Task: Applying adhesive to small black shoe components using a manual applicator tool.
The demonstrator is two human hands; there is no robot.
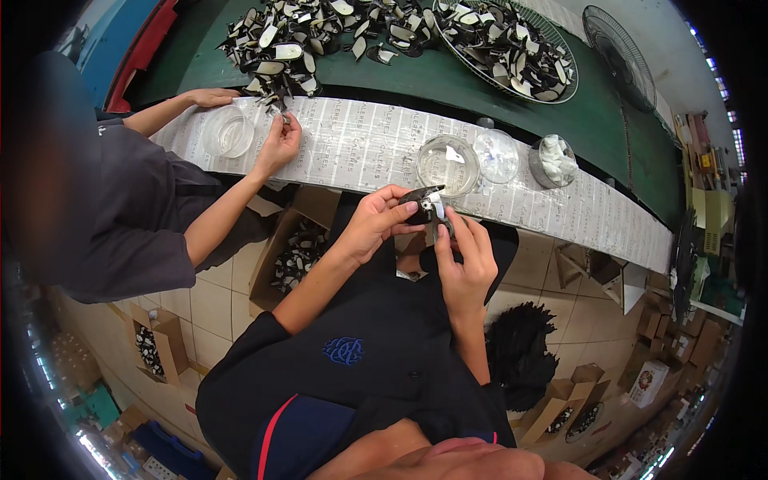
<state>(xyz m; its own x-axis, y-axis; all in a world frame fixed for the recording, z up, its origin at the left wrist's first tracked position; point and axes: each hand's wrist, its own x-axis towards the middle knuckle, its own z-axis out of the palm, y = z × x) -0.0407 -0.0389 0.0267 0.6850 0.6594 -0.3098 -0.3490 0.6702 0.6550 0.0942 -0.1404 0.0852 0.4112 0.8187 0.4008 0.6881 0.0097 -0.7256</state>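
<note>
In front of my chest, both hands hold one small dark curved piece [414,197] with a white strip on it. My left hand [374,226] pinches its dark end between thumb and fingers. At its right side, my right hand [466,260] closes thumb and fingertips on the lower strip. The exact kind of piece is too small to make out. Just beyond my hands, a clear round bowl [448,166] stands on the paper-covered ledge [360,136]. A pile of similar black-and-white pieces [288,51] lies farther off on the green table.
A co-worker's hand [280,144] works on a piece at the left, near a clear bowl [228,133]. Rightward are a clear lid [496,156], a tub of white material [554,161], a wire basket of pieces [570,90] and a fan [620,56]. Cardboard boxes [264,272] stand below.
</note>
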